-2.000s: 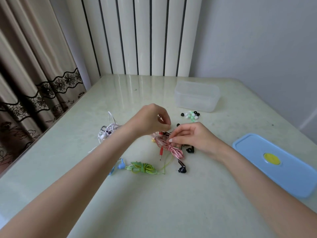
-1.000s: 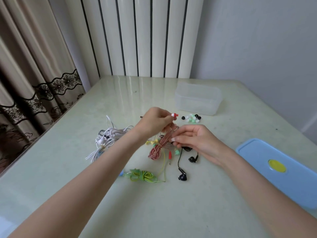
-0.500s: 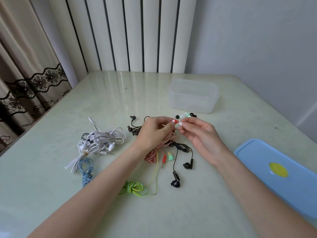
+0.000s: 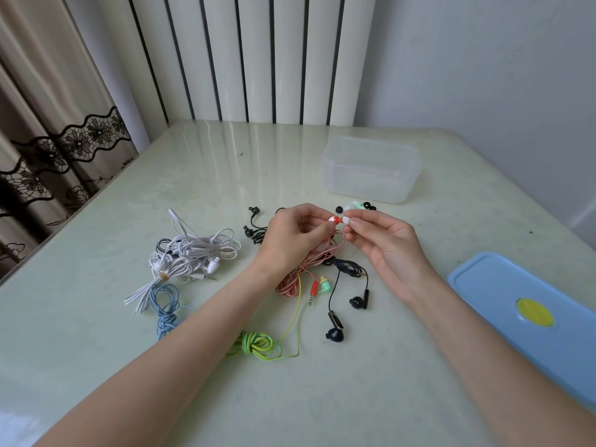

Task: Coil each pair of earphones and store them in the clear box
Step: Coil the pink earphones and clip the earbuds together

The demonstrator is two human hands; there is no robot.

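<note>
At frame centre, left hand [image 4: 290,240] and right hand [image 4: 383,243] pinched the red earbud [image 4: 337,219] between their fingers; its pink cable [image 4: 300,279] trailed on the table [image 4: 354,382]. Clear box [image 4: 371,169] stood upper right, empty. Risk: cable snagging the black earphones [image 4: 348,285]
</note>
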